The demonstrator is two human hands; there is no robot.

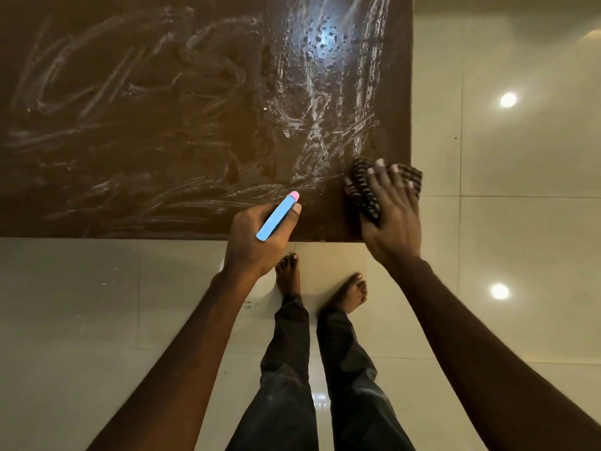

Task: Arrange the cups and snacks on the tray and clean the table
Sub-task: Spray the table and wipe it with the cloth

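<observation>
Table (130, 141) is being wiped: right hand (392, 209), fingers spread, is pressing a cloth (361, 190); left hand (257, 236) is gripping a blue spray bottle (276, 218) clear.

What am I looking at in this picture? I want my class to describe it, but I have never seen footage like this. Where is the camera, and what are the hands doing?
There is no machine here. A person wears the camera on their head, so it looks down past their own arms to their bare feet on the tiled floor.

The brown surface is a table, streaked with wet, soapy smears. No cups, snacks or tray show in this view.

The right hand is spread flat on a dark patterned cloth, pressing it on the table's near right corner. The left hand, at the near edge, grips a slim blue object with a pink tip; what it is I cannot tell.
</observation>
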